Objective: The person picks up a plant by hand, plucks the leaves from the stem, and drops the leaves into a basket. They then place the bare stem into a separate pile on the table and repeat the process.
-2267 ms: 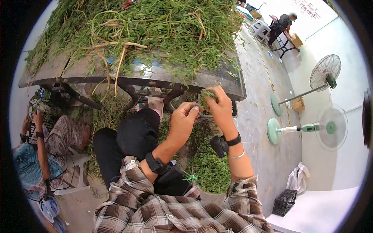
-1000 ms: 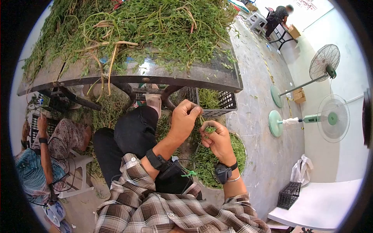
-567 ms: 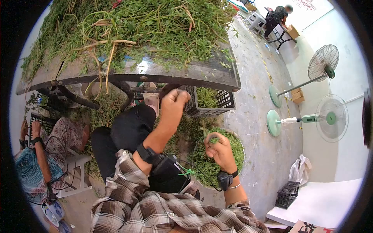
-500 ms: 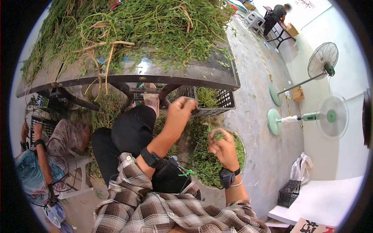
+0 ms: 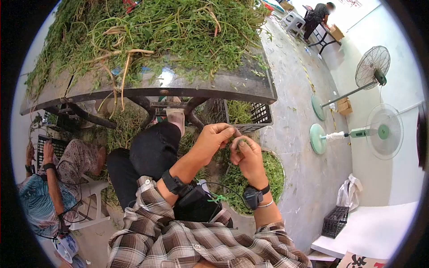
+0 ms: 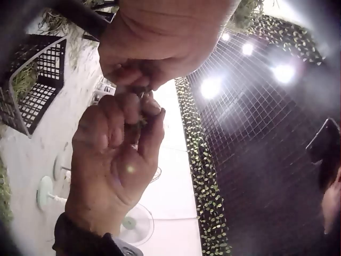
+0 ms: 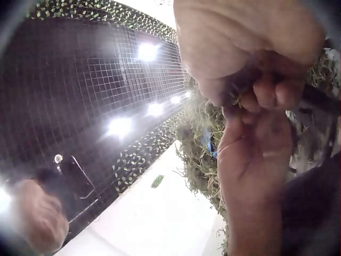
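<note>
Being held in the closed grip of the right hand [image 5: 249,161], a small green sprig [image 6: 141,121] is also pinched by the left hand [image 5: 208,144], near the tabletop [image 5: 250,85] and heaped greens [image 5: 271,176].

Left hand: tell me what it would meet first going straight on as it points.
Likely the right hand, its fingertips right by those of the left hand; past them in the head view is a black crate, though depth is unclear.

The head view is bright, edges bowed; tabletop [image 5: 166,77] glares; 4 lamps [image 6: 211,88] flare, left-wrist view perhaps unfocused.
</note>
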